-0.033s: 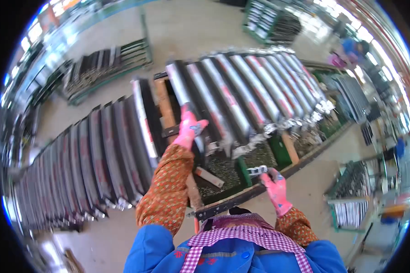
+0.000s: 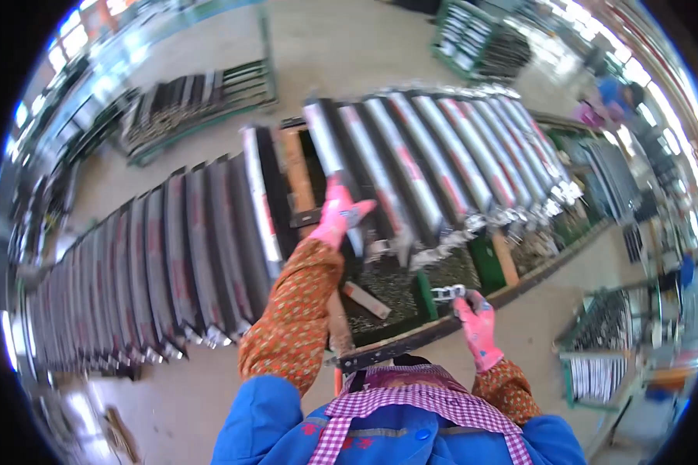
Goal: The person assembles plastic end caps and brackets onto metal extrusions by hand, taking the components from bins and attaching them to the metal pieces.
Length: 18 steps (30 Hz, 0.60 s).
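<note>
My left hand, in a pink glove with dark fingertips, reaches forward onto the near part of a long bar with a silver face. Its fingers lie along the bar and its thumb sticks out to the right across it, so the hand appears to grip it. Closer to me on the right, my right hand, in a matching glove, pinches a small shiny metal piece with openings in it, just above the front rail of the rack. The fingers' far side is hidden.
More silver-faced bars lie right of my left hand, dark bars to the left. A wooden strip shows between. A small flat piece lies in the green-edged rack. Other racks stand farther off; a person is far right.
The whole scene has shifted slightly to the right in the picture, as the view turned. Both hands keep the same hold and stay beside the same things.
</note>
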Available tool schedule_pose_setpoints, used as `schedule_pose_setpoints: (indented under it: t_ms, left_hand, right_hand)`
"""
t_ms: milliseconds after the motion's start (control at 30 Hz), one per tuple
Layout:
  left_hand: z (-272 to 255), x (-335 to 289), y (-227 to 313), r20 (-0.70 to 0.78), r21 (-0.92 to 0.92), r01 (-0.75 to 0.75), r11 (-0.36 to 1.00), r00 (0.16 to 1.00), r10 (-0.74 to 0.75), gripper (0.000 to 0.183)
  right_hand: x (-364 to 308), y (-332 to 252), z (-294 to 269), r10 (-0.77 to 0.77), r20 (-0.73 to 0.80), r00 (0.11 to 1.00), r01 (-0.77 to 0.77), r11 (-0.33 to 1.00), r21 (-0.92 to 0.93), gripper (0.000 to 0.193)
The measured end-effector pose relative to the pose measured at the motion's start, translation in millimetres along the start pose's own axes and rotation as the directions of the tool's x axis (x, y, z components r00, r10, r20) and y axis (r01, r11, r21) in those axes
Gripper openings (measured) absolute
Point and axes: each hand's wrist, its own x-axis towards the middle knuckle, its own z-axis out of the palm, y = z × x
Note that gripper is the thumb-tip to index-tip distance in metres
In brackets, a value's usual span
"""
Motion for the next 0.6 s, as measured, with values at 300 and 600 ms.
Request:
schedule_pose_setpoints:
  t_ms: [300,600]
  left_hand:
    - [-137.9,21.3,-22.9,-0.262,0.534,0.400,0.745,0.916,-0.303,0.059]
    - [-144.2,29.1,-64.4,-0.137,0.451,0.481,0.752,0.870,-0.474,0.057]
  right_hand:
    - [3.9,-5.4,14.6,-0.081,0.069,0.994,0.085,0.995,-0.056,0.019]
    - [-6.6,11.1,4.5,-0.028,0.029,0.999,0.028,0.999,-0.021,0.019]
